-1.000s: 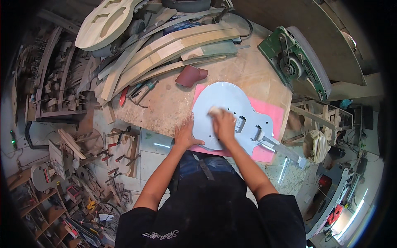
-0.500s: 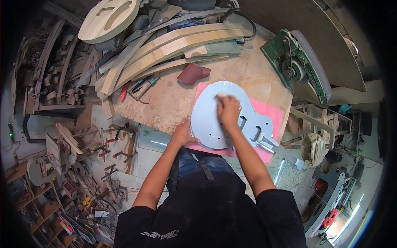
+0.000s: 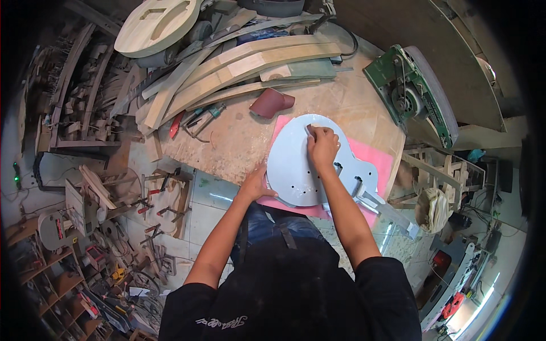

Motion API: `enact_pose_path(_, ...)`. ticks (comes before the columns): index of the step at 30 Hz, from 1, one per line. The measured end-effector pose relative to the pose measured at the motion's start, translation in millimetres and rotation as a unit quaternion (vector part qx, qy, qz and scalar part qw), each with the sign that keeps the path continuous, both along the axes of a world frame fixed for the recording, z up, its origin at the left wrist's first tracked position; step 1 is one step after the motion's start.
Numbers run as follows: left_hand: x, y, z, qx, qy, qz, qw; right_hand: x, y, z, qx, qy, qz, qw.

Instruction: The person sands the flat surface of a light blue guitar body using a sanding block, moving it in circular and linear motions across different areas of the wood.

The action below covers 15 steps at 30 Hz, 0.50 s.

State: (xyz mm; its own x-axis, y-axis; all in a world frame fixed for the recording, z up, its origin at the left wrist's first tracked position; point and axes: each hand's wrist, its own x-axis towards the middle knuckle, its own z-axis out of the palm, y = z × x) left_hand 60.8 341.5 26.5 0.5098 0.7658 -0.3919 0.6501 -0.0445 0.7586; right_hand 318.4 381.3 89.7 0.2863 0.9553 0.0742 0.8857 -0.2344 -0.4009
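Observation:
A light grey-blue guitar body [image 3: 296, 165] lies flat on a pink foam sheet [image 3: 385, 165] at the bench's near edge. It has small holes and dark pickup slots. My left hand [image 3: 255, 184] grips its left rim, thumb on the top face and the other fingers along the side. On the upper part of the face, my right hand [image 3: 324, 146] is closed on a small brown piece of sandpaper [image 3: 310, 129], pressed to the surface; most of it is hidden under the fingers. A curled reddish-brown sandpaper sheet [image 3: 272, 103] rests beyond the body.
Long curved wood strips [image 3: 244, 65] are heaped at the back of the bench [image 3: 227, 153], beside a raw wooden guitar body [image 3: 156, 25]. A green belt sander [image 3: 406, 94] stands at the right. Clamps [image 3: 199, 120] lie at the left.
My right hand has shifted slightly over the guitar body's face, and the sandpaper shows more clearly beside the fingers. My left hand keeps its hold on the rim. The whole view has shifted slightly.

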Motion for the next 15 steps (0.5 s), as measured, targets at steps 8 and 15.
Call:
enact_pose_path(8,-3,3,7,-0.007,-0.025,0.002,1.000,-39,-63,-14,-0.022,0.012,0.186,0.982)
enact_pose_path(15,5,6,15,0.010,-0.020,-0.011,1.000,-14,-12,-16,0.008,-0.035,-0.020,0.999)
